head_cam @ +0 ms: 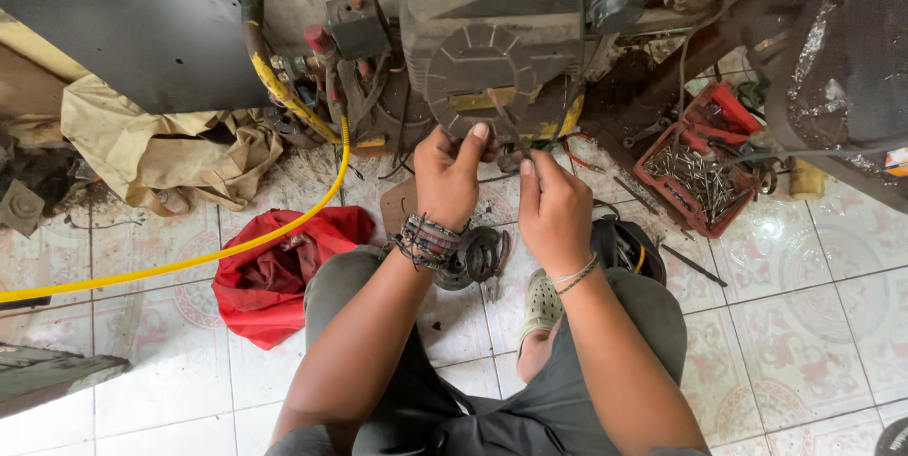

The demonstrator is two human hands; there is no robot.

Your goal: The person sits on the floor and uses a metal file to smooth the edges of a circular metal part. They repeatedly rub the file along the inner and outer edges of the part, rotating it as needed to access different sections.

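Observation:
I squat on a tiled floor in front of a dirty grey engine (492, 30). My left hand (448, 172) presses its thumb against the lower rim of the engine's round, slotted cover (478, 73). My right hand (553, 210) is closed around a thin metal tool (504, 120), probably a screwdriver, whose tip points up at the cover's lower edge. Bracelets circle both wrists. A dark round metal part (478, 255) lies on the floor between my knees.
A yellow hose (189, 262) runs across the floor over a red cloth (274, 271). A red tray of nails and screws (700, 172) sits at the right. Crumpled beige fabric (161, 149) lies at the left. A dark bag (629, 243) rests by my right knee.

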